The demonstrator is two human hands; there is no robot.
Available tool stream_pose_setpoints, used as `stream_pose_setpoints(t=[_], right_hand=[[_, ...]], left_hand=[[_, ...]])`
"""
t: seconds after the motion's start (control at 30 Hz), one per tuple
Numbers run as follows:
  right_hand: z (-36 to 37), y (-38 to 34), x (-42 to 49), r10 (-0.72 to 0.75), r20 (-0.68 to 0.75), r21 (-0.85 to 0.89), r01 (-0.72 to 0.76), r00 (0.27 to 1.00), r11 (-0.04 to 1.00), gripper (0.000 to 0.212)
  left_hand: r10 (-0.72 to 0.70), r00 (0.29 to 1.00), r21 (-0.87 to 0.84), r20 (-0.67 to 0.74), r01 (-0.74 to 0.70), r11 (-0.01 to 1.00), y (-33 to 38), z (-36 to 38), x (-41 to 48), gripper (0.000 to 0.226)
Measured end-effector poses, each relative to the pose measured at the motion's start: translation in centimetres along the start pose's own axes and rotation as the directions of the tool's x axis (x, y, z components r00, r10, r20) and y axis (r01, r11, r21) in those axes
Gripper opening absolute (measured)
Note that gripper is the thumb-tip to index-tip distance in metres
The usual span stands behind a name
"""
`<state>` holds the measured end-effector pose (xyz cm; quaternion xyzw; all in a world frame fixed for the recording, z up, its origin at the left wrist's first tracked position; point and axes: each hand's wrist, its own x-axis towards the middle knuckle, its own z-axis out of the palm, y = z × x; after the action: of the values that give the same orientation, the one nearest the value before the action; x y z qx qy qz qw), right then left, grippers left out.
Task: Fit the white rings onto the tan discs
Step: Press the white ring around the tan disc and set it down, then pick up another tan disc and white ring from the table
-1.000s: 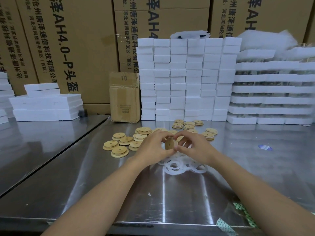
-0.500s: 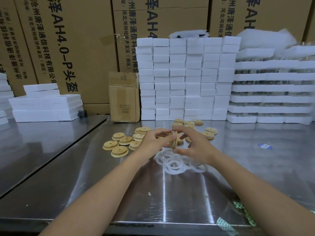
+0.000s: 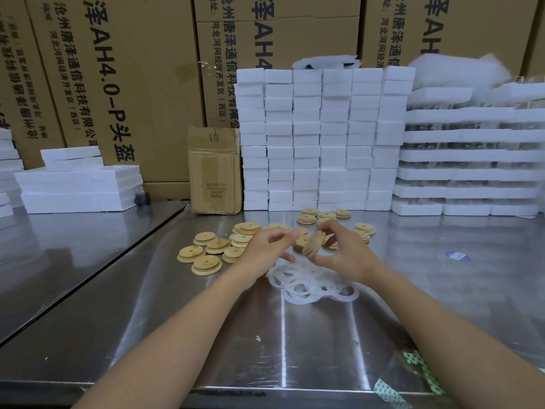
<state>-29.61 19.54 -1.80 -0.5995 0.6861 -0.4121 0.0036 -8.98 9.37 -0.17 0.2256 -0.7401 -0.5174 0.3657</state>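
My right hand (image 3: 345, 255) pinches one tan disc (image 3: 313, 243) on edge, fingers on top and thumb below, a little above the steel table (image 3: 295, 349). My left hand (image 3: 265, 249) is just left of that disc with its fingers loosely curled, and nothing shows in it. A loose pile of white rings (image 3: 309, 287) lies on the table under both hands. Several tan discs (image 3: 206, 249) with centre holes lie left of my hands, some stacked in twos. More discs (image 3: 324, 215) lie behind and to the right.
A small cardboard carton (image 3: 215, 169) and stacked white foam blocks (image 3: 321, 137) stand behind the discs. Foam trays (image 3: 472, 160) rise at the right, flat foam slabs (image 3: 79, 184) at the left. A blue sticker (image 3: 457, 255) lies to the right. Green patterned tape (image 3: 418, 367) sits near the front edge.
Both hands pinched the disc together before. Now the disc has shifted right in my right hand and my left hand has come off it.
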Motion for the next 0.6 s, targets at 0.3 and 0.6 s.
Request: stream_pose_setpoints(t=[0.3, 0.6], right_hand=[[-3.0, 4.3, 0.4, 0.38, -0.167, -0.33, -0.415, 0.91, 0.848, 0.067], [-3.8, 4.3, 0.0, 0.503, -0.135, -0.396, -0.512, 0.854, 0.762, 0.072]], left_hand=[[-0.002, 0.993, 0.078, -0.114, 0.011, 0.997, -1.1, -0.9, 0.9, 0.016], [0.008, 0.989, 0.124, -0.148, 0.011, 0.992, -1.5, -1.0, 1.4, 0.011]])
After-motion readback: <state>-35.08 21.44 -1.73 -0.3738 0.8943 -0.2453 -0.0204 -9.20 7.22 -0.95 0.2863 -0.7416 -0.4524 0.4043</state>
